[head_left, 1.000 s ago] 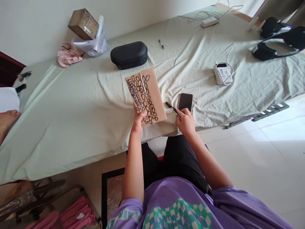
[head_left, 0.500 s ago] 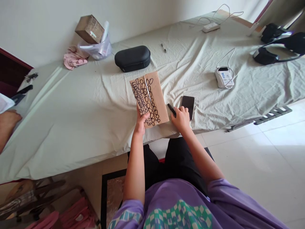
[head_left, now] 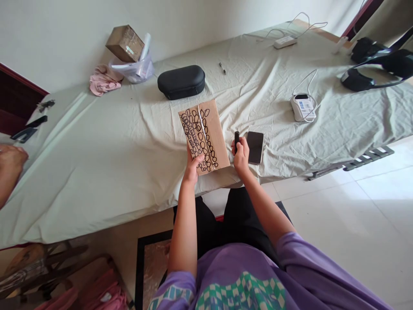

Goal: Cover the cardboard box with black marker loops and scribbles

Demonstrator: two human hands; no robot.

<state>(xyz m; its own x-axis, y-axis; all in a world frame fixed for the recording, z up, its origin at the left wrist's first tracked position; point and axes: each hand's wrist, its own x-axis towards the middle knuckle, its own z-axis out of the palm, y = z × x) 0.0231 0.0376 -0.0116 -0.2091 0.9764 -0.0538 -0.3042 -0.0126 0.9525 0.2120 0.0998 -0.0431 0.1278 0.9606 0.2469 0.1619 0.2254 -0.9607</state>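
A brown cardboard panel covered with hand-drawn black ovals, with a thin white strip running along its length, is gripped by the left hand at its lower edge, just above a pale green sheet. The panel is tilted up from the sheet near its edge, with the thumb lying across its face. A black marker is held upright in the closed right hand, and a black smartphone lies face up just beside that hand.

At the upper left of the frame, a clear plastic bag is seen holding a white tube and other pale contents that cannot be made out. A taped cardboard box is perched against the bag's rim, and a pink cloth is bunched beside it. A closed black zip case is placed on the sheet above the panel, its contents hidden. A small pen lies beyond it. A white power strip is seen at the top, and a white corded device rests right of the smartphone. The forearm of another person enters at the left edge.
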